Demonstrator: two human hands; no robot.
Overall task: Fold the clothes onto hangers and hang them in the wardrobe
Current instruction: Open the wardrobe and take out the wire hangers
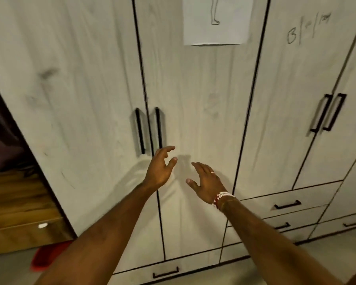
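**Wardrobe** (80, 79), filling the view: tall flat doors in pale, matt, wood-grain laminate, parted by thin dark seams; every door ahead shut. Paired black bar handles (140, 131), slim and straight, just left of centre; second pair (328, 112) at 3 o'clock. Shallow drawers (288, 199) with short black pulls at 4 o'clock. White paper sheet (214, 23) with a faint line drawing at 12 o'clock; pencilled marks (307, 27) at 1 o'clock.

**Left hand** (159, 169) at 5 o'clock of the central handles, fingers released and loosely curved, grasping nothing. **Right hand** (207, 182) at 4 o'clock of the left, fingers spread, likewise empty; ring (212, 172) on one finger, beaded bracelets (222, 197) at the wrist. Contact with the door: impossible to tell.

**Clothes and hangers:** none in view.

**Judged progress:** no garment seen folded or hung. Doors to be opened before any hanging here; work already done not shown.

**Margins:** dark gap at 9 o'clock, brown timber boards (19, 212) beneath, contents too dim to tell. Red object (47, 258) on the floor at 7 o'clock.
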